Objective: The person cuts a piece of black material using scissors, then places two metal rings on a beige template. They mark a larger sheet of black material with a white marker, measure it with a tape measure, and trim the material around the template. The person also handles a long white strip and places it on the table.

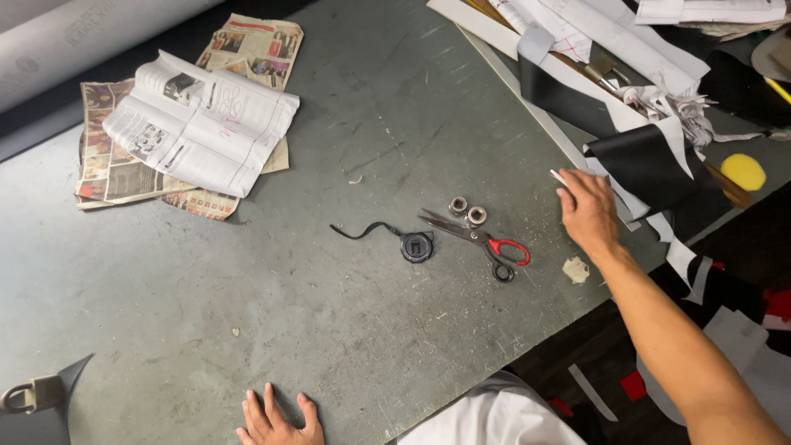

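Observation:
My right hand (588, 211) reaches out over the right edge of the grey worktable (313, 313), fingers curled on a thin white piece at the pile of black and white material (643, 156). My left hand (276, 422) lies flat on the table's near edge, fingers spread, holding nothing. Between the hands lie scissors with a red and black handle (482, 239), two small metal rings (467, 210), and a round black tape measure with a black strap (412, 245).
Folded newspapers (185, 124) sit at the back left beside a large grey roll (74, 41). A yellow round pad (743, 170) lies at the right. A dark piece with a metal buckle (37, 395) sits at the bottom left. Fabric scraps cover the floor at right.

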The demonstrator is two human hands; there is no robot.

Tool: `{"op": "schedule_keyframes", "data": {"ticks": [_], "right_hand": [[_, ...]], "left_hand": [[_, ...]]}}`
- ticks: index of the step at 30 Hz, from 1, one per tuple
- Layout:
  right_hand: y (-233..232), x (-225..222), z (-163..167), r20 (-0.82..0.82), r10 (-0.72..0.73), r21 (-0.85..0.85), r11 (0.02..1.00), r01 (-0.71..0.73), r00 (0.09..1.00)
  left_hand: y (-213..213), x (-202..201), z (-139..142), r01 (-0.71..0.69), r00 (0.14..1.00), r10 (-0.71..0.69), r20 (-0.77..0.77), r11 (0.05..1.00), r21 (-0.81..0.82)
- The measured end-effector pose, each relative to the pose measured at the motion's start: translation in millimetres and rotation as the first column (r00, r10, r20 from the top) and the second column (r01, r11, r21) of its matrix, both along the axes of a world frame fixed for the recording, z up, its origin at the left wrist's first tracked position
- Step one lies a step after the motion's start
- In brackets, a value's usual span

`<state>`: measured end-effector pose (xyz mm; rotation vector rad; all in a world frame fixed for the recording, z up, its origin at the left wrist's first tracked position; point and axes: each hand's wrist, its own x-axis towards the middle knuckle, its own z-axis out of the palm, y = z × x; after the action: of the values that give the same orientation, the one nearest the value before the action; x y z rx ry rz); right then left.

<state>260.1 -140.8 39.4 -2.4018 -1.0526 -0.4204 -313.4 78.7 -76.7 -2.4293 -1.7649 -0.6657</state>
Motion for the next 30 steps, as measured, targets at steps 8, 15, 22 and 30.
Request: {"op": "schedule_keyframes", "data": {"ticks": [8,15,22,30], "right_hand": [[19,15,5,-0.076,-0.106,-0.145,0.985,0.094,0.991],[35,41,11,-0.177,-0.197,-0.022,0.98,0.197,0.964],[46,33,28,-0.187,-0.347,-0.238,0.924,0.3,0.919],[44,47,27,-0.155,-0.251,-0.269,0.941,0.203,0.956]], "left_hand": [[-4,3,7,0.004,0.996,-0.004,0.084,1.0,-0.007],[-6,5,12,-0.016,0.999,0.018,0.04,0.998,-0.064],[-8,7,19,-0.019,0.999,0.022,0.029,0.995,-0.102],[-10,12,39,0.007,0.997,0.001,0.078,0.994,-0.108]]}}
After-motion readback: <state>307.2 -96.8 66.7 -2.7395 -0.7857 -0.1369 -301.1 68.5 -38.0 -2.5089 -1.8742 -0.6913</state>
